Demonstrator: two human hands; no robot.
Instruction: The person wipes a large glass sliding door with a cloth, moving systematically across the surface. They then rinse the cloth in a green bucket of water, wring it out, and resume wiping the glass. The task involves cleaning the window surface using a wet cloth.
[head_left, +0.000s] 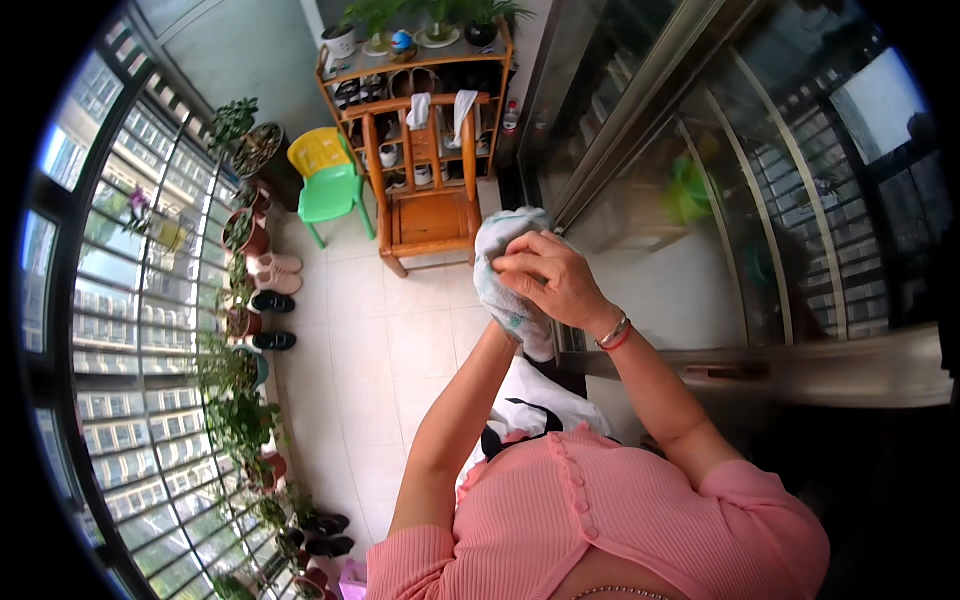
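Observation:
A white cloth with pale blue-green patches is bunched in front of me, beside the sliding glass door's edge. My left hand goes in under it; only the wrist area shows and its fingers are hidden. Over the cloth, my right hand is closed with curled fingers pressed on the fabric. A metal bracelet and a red cord circle the right wrist. Just below the cloth, a white fabric thing with black straps lies close to my front.
Ahead stand a wooden chair and a green-and-yellow plastic chair. A shelf holds plants and shoes. Potted plants and shoes line the barred window at left. The glass door's frame runs along my right.

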